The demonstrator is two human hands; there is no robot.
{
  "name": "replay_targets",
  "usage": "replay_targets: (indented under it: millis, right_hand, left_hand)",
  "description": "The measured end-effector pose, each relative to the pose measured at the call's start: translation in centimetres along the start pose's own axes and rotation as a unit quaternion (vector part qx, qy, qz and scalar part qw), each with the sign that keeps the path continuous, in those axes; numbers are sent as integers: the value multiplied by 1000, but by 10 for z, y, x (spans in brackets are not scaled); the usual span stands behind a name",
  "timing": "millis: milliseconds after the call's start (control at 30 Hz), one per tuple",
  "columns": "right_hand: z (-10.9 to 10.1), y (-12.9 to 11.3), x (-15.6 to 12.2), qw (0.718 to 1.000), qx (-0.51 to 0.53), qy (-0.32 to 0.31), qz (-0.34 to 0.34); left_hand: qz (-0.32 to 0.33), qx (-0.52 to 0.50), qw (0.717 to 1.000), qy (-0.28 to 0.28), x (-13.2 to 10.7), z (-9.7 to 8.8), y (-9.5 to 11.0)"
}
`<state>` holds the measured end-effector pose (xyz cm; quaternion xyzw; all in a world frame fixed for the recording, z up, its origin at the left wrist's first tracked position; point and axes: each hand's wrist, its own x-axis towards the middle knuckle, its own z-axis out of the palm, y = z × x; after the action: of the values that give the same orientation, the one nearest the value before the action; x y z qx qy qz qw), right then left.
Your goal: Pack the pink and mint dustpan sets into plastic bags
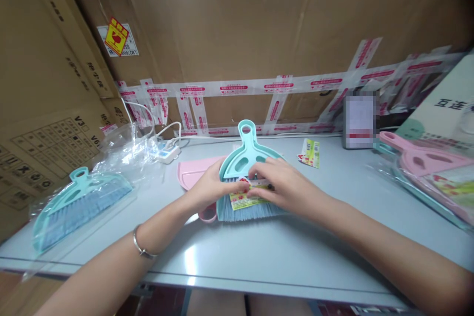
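A teal hand brush with pale blue bristles lies in the middle of the grey table, partly on a pink dustpan. A colourful paper label rests across the bristles. My left hand grips the brush's left side, thumb on the label. My right hand lies over the label's right part, fingers curled and pressing it onto the brush.
A bagged teal brush set lies at the left, with loose clear bags and a white power strip behind. Another label lies behind the brush. Bagged pink sets are stacked at the right. Taped cardboard boxes wall the back.
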<state>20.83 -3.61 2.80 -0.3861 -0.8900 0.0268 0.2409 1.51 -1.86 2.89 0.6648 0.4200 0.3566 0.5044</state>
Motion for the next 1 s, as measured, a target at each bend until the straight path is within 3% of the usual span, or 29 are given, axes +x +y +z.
replay_targets:
  millis: [67,133,200,267,300,333,400,467,533,600,667,700,767,800,867,933,1000]
  right_hand:
    - [0,1,-3,997,-6,73,-10]
    - [-2,4,-5,975,-10,221,0]
    - [-4,6,-6,917,24,395,54]
    - [-5,4,-4,852,152,482,136]
    - [-4,1,-2,829,256,464,179]
    - [-2,-2,0,806,374,404,216]
    - [4,-10,3,738,575,230,266]
    - [10,-17,5,666,673,128,297]
    - [14,-21,5,624,693,146,329]
    - [16,-20,4,608,686,192,350]
    - [16,-16,2,606,680,210,356]
    - [16,-14,2,606,679,211,356]
    - [15,-11,1,604,683,202,358]
    - [15,-10,0,602,684,195,362]
    - [15,-9,-1,599,687,182,368]
    - [15,-10,-2,600,688,173,369]
    - [14,-11,-3,602,690,168,364]
  left_hand:
    - [-7,-23,1000,19,1,-1,-1]
    - [-6,-78,996,50,2,-3,-1]
    - [11,-143,986,90,3,-6,0]
    - [41,-190,972,129,4,-8,0]
    - [56,-205,967,143,3,-8,0]
    - [67,-214,963,151,3,-6,0]
    - [72,-218,962,147,1,-1,-1]
    - [64,-199,970,124,0,5,-2]
    - [47,-152,983,94,1,5,-2]
    - [47,-66,993,83,4,-6,0]
    - [84,70,985,130,9,-30,4]
    - [115,159,962,191,10,-46,5]
    - [107,357,874,313,12,-81,6]
    - [52,442,822,356,12,-99,4]
    - [-103,538,752,366,11,-131,-3]
    - [-246,553,713,354,9,-157,-14]
    - [-258,541,729,331,6,-172,-24]
